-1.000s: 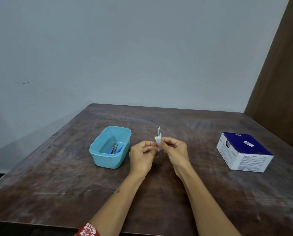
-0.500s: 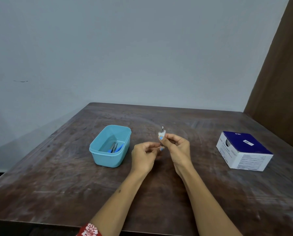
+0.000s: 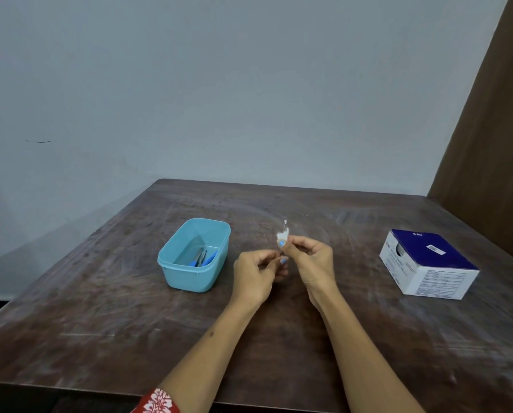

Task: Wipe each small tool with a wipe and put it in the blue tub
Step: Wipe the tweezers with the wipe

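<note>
You hold one small tool point(image 3: 285, 225) upright above the middle of the table point(image 3: 308, 338), a little toward its far edge. Only its thin metal tip shows clearly above your fingers; the rest of its shaft is hidden by the wipe and both hands, so its full shape is hard to make out. One small white wipe point(image 3: 282, 235), crumpled and soft-looking, is wrapped round the tool just below the tip, pinched between the thumb and fingertips of your right hand point(image 3: 311, 263). Your left hand point(image 3: 256, 277) sits just below and to the left, its fingers curled and pinching the tool's lower end, which is mostly covered.

One blue tub point(image 3: 194, 255) stands left of your hands, toward the table's left edge: a smooth plastic box with rounded corners and a rimmed lip. Inside lie at least two slim tools point(image 3: 203, 258), one grey metal and one with blue parts; they overlap, so an exact count cannot be told.

One cardboard box point(image 3: 428, 265) rests near the right edge, with a dark blue top and white printed sides; the print is too small to read. The table is dark wood, scuffed and streaked. One red-and-white patterned sleeve point(image 3: 157, 403) is cut off at the bottom.
</note>
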Demonstrator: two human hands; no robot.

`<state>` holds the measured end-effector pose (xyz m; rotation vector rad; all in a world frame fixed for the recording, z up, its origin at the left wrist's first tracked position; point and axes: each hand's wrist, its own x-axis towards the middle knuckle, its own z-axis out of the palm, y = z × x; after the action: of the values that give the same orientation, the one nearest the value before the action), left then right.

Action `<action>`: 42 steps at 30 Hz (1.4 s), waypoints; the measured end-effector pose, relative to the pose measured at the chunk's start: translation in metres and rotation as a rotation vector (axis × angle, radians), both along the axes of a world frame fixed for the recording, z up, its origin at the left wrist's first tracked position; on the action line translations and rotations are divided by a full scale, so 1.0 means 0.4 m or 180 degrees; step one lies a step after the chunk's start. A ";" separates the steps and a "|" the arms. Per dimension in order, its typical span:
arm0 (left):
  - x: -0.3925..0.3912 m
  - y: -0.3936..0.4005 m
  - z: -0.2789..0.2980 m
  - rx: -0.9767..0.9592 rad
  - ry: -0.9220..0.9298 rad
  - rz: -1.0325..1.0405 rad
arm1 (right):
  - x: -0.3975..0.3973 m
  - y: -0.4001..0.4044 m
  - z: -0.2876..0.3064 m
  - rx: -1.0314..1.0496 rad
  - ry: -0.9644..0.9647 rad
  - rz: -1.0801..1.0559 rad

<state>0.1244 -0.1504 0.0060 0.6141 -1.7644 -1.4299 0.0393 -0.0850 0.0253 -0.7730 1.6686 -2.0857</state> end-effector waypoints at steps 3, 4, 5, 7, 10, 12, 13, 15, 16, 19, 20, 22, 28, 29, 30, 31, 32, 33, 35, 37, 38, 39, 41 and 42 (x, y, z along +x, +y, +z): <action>0.002 -0.006 0.000 0.0043 0.0077 0.0086 | 0.009 -0.001 -0.002 0.0143 0.0018 0.0198; 0.002 -0.006 0.000 0.0045 0.0053 0.0056 | 0.009 0.000 0.001 0.0075 0.0009 0.0126; 0.002 -0.005 -0.001 0.0040 0.0007 -0.0001 | 0.007 0.000 0.003 -0.0033 -0.0016 0.0010; 0.000 0.000 0.000 -0.0001 -0.0102 -0.0102 | -0.001 0.003 0.008 -0.0219 -0.0104 -0.0160; 0.000 -0.001 0.000 -0.0033 -0.0050 -0.0017 | -0.004 0.001 0.000 0.0050 -0.0164 0.0078; 0.002 -0.006 0.001 -0.0004 0.0034 0.0066 | 0.003 0.000 -0.005 0.0244 -0.0139 0.0310; 0.003 -0.007 0.001 -0.0001 0.0020 0.0064 | 0.005 -0.001 -0.005 0.0237 -0.0125 0.0314; 0.003 -0.004 0.002 -0.0001 -0.0086 -0.0016 | 0.002 0.000 0.001 0.0029 -0.0127 0.0102; 0.003 -0.001 0.003 -0.0014 -0.0149 -0.0074 | 0.000 0.002 0.006 -0.0105 -0.0170 -0.0045; 0.003 0.008 0.006 -0.0125 -0.0172 -0.0125 | -0.010 0.003 0.005 -0.0213 -0.0355 -0.0092; 0.004 0.007 0.005 -0.0164 -0.0126 -0.0075 | -0.009 0.003 0.003 -0.0120 -0.0376 0.0056; 0.006 0.001 0.003 -0.0208 -0.0032 0.0059 | 0.000 0.003 -0.002 0.0125 -0.0335 0.0355; 0.002 0.001 0.003 -0.0076 -0.0184 -0.0138 | 0.001 0.004 0.011 -0.0164 -0.0217 -0.0112; 0.001 0.003 0.004 -0.0077 -0.0193 -0.0150 | -0.002 0.003 0.011 -0.0171 -0.0257 -0.0135; 0.001 0.004 0.004 -0.0083 -0.0178 -0.0126 | -0.004 0.002 0.008 -0.0119 -0.0298 -0.0085; 0.001 0.003 0.003 -0.0097 -0.0147 -0.0084 | -0.003 0.003 0.006 -0.0031 -0.0329 0.0024; 0.002 0.001 0.002 -0.0114 -0.0105 -0.0043 | 0.000 0.004 0.005 0.0072 -0.0341 0.0163; 0.002 -0.001 0.001 -0.0119 -0.0070 -0.0010 | 0.003 0.006 0.003 0.0160 -0.0321 0.0291; 0.004 -0.005 0.000 -0.0055 -0.0056 -0.0031 | 0.007 0.007 0.004 0.0184 -0.0248 0.0330; 0.005 -0.003 0.003 0.0045 -0.0121 -0.0156 | 0.004 0.006 0.009 -0.0007 -0.0248 0.0081; 0.005 -0.001 0.004 0.0048 -0.0171 -0.0217 | 0.001 0.006 0.011 -0.0117 -0.0271 -0.0066; 0.005 0.001 0.005 0.0014 -0.0207 -0.0248 | -0.003 0.005 0.011 -0.0175 -0.0296 -0.0151; 0.005 0.003 0.006 -0.0037 -0.0168 -0.0211 | -0.004 0.005 0.009 -0.0059 -0.0306 -0.0058; 0.005 0.001 0.005 -0.0043 -0.0108 -0.0167 | 0.000 0.006 0.008 0.0054 -0.0282 0.0088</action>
<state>0.1264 -0.1500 0.0079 0.5921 -1.8273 -1.4495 0.0394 -0.0828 0.0286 -0.6842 1.6176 -2.0535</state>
